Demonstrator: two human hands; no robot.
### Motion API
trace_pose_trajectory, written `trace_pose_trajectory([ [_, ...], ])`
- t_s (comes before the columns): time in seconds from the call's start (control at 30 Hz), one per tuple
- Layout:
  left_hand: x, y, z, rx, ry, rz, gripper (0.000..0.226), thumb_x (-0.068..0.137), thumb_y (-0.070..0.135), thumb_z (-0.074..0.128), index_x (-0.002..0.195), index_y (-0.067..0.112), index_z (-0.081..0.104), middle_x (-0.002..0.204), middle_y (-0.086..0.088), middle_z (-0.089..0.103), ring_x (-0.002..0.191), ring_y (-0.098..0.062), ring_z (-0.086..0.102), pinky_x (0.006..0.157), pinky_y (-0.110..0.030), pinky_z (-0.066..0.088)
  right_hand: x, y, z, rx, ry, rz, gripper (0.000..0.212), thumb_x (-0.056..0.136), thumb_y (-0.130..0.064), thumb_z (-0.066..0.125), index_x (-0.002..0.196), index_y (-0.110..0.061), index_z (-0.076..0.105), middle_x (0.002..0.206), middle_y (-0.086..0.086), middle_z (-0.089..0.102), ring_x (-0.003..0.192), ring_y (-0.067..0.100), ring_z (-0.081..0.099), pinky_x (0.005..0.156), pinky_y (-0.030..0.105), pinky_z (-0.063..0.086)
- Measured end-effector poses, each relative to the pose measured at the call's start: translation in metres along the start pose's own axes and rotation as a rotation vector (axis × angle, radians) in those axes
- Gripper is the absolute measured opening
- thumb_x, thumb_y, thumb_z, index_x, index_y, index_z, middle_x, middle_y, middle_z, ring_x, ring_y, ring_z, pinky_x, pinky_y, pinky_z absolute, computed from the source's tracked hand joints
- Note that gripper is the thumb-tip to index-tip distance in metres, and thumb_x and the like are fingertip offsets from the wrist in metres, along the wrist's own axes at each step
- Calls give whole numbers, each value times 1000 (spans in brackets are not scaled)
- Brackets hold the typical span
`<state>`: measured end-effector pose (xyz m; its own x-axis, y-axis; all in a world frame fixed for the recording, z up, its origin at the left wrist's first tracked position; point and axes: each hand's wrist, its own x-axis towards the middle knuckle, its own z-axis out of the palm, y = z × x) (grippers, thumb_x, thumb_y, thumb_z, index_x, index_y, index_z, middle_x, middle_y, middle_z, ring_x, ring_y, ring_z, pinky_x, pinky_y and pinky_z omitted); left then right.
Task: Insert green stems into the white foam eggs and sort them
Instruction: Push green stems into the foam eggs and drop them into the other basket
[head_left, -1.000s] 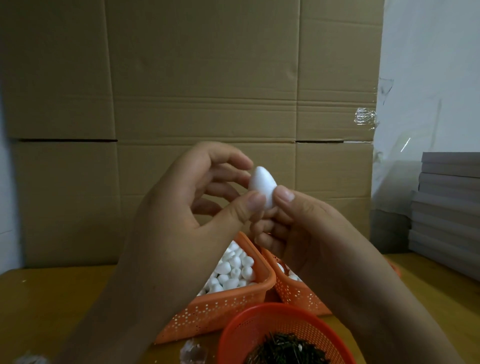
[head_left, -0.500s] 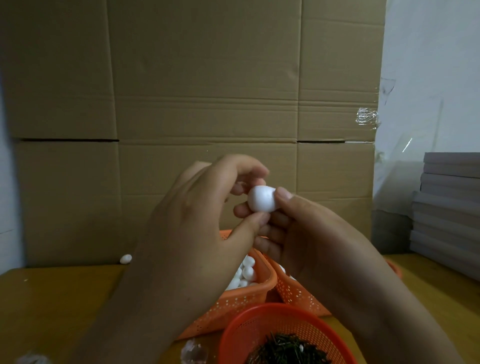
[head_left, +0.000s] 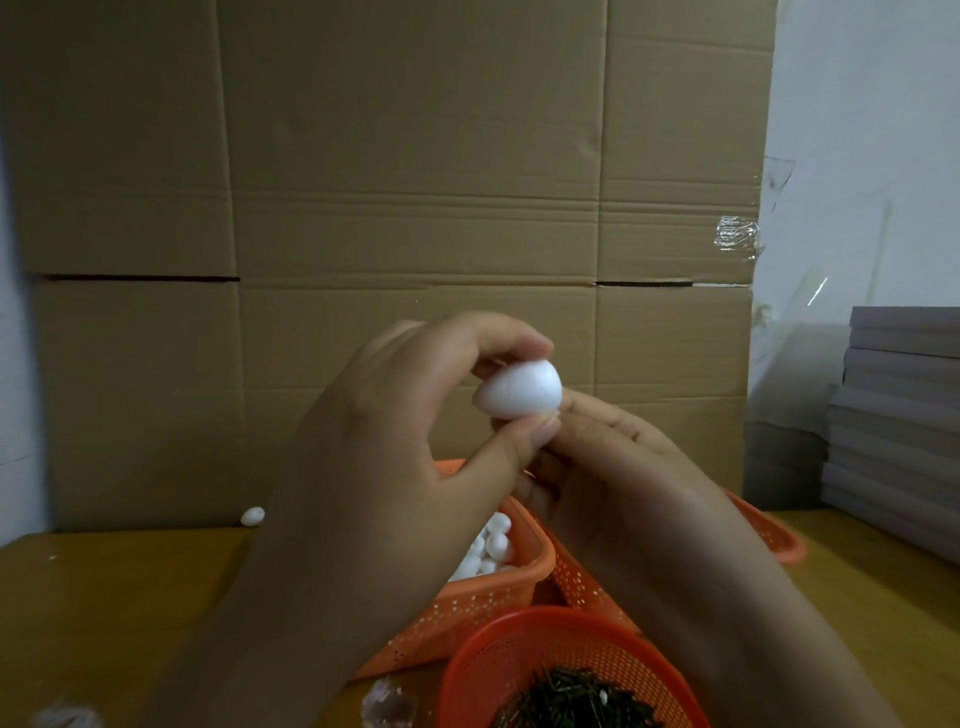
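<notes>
One foam egg (head_left: 521, 389) is being pinched by the left hand (head_left: 395, 457) above the baskets, at twelve o'clock from the stems (head_left: 576, 699); the right hand (head_left: 618, 467) is being curled beneath, possibly holding a stem. Insertion is being prepared; alignment is needed next.

Wooden table (head_left: 114, 613) under three orange baskets (head_left: 467, 613), a stray foam egg (head_left: 253, 516), grey boards (head_left: 904, 431).
</notes>
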<state>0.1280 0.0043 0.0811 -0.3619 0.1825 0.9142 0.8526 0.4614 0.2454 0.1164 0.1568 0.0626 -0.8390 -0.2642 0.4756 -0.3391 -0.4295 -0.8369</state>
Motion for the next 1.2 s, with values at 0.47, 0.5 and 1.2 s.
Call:
trace_pose_trajectory([
  [0.47,-1,-3,1,-29,16,-50,37,72,38,72,104,48,55,102,24,63,104,3,58,81,-13,45,5,3,-1,38,-96,66,33,83,-46,65,109,-27,73,87,-6,67,87,7,63,90,28,50],
  [0.5,-1,-3,1,-18,20,-47,35,72,37,72,102,47,56,101,23,63,103,4,58,82,-11,44,5,3,-2,33,-88,53,32,82,-46,65,106,-26,74,86,-6,67,87,8,63,90,28,50],
  [1.2,2,-10,7,361,-25,49,23,79,51,56,95,35,57,84,20,54,80,1,38,64,-16,34,-7,-8,7,-475,284,-167,44,64,-52,72,87,-15,72,77,3,72,68,9,67,70,25,56],
])
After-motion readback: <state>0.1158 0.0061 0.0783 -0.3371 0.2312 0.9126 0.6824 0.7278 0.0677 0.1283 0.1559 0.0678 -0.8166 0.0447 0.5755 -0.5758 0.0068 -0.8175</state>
